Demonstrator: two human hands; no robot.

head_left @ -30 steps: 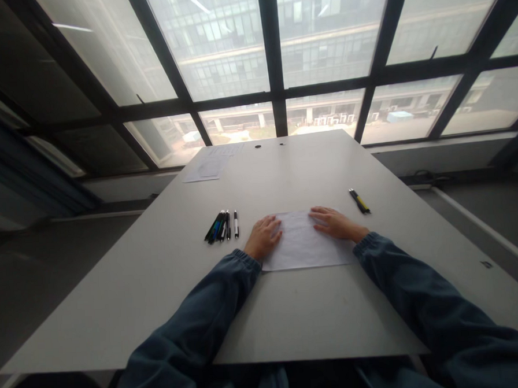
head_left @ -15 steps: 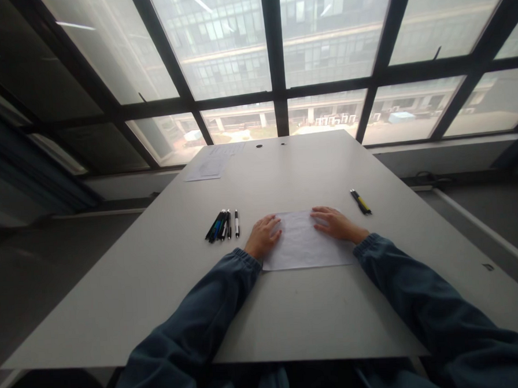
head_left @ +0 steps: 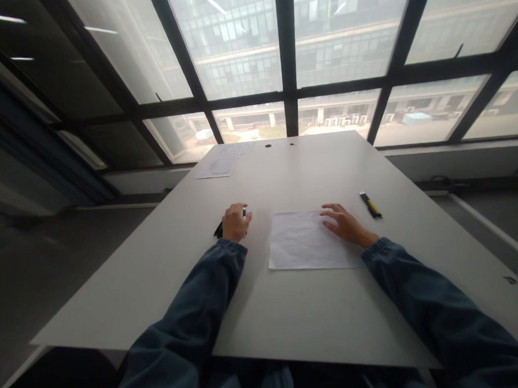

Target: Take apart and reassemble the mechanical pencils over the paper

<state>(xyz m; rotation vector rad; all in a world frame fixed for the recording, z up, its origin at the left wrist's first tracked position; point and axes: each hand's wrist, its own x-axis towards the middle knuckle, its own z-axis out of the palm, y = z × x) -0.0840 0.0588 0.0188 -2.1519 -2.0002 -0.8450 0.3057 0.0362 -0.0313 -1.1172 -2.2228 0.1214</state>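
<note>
A white sheet of paper point(head_left: 303, 246) lies flat on the table in front of me. My right hand point(head_left: 345, 225) is over its right part, fingers apart and holding nothing. Left of the paper, my left hand point(head_left: 235, 223) reaches over a group of pens. A single pen point(head_left: 244, 212) shows between its thumb and index finger, which are apart; whether they touch it I cannot tell. Dark pens point(head_left: 218, 231) stick out on the far side of this hand, mostly hidden under it.
Two pens point(head_left: 371, 205), one with a yellow part, lie right of the paper. Printed sheets point(head_left: 216, 164) rest at the table's far left. The white table point(head_left: 317, 312) reaches to the large windows point(head_left: 243, 56).
My left hand has left the paper's left edge and moved left onto the pens. My right hand stays over the paper. The view has shifted slightly.
</note>
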